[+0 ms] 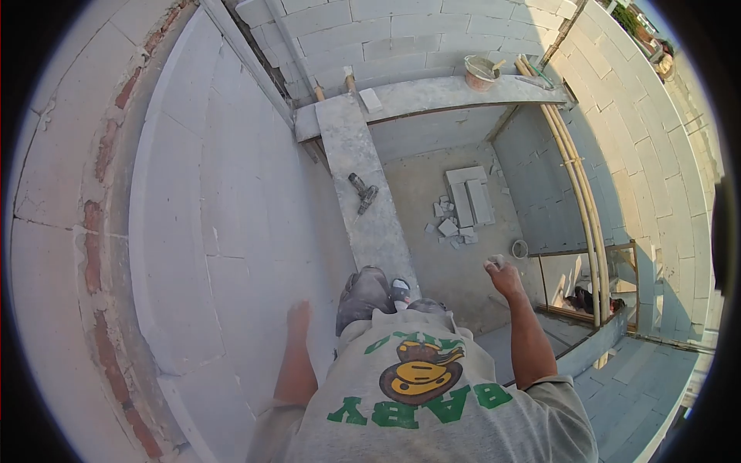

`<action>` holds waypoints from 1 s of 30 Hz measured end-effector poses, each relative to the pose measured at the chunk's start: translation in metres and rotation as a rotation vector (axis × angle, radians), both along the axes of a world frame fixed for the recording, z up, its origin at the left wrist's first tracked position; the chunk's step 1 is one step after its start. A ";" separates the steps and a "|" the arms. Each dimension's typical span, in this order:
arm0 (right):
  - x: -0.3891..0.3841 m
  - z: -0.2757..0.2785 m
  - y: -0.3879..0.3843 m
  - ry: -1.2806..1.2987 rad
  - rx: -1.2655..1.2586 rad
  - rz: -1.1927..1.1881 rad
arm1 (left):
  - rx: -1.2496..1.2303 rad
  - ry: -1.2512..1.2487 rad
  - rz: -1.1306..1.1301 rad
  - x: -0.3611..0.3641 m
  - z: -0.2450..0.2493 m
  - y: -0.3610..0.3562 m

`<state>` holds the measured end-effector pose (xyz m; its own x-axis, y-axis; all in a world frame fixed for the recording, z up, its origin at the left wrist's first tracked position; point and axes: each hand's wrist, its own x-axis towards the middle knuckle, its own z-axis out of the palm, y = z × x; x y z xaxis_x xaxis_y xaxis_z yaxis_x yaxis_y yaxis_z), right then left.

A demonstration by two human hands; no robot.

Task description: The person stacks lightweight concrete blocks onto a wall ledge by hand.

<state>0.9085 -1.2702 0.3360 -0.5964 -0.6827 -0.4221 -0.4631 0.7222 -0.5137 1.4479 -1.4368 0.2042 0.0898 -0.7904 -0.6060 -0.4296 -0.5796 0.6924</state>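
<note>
My left hand (299, 316) is beside the white block wall (247, 255) on the left. Its fingers look extended along the wall and hold nothing that shows. My right hand (503, 276) is out to the right over the floor below, its fingers closed. A small pale bit shows at the fingertips, and I cannot tell what it is. Both arms are held away from my body. A dusty plank (359, 166) runs forward from under my feet, and a cordless drill (363, 193) lies on it.
A cross plank (432, 99) carries a mortar bucket (480, 73) and a white block piece (371, 100). On the lower floor are stacked blocks (471, 197), broken pieces (448, 228) and another bucket (519, 248). Bamboo poles (575, 177) lean at the right. The plank's edges drop off.
</note>
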 end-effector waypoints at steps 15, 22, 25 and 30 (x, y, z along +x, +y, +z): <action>-0.015 -0.109 -0.110 -0.442 0.839 -0.367 | 0.152 -0.066 -0.282 -0.092 -0.015 -0.319; 0.003 -0.163 -0.234 -0.368 0.364 -0.453 | 0.051 -0.212 -0.391 -0.131 0.014 -0.548; -0.007 -0.160 -0.318 -0.448 0.302 -0.459 | 0.053 -0.106 -0.373 -0.210 0.049 -0.616; -0.036 -0.202 -0.403 -0.415 0.347 -0.528 | 0.062 -0.086 -0.614 -0.348 0.059 -0.747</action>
<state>0.8722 -1.6727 0.1344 -0.5526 -0.1373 -0.8221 0.1718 0.9464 -0.2736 1.0994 -2.1835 0.2634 -0.3193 -0.6773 -0.6628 -0.7498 -0.2472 0.6137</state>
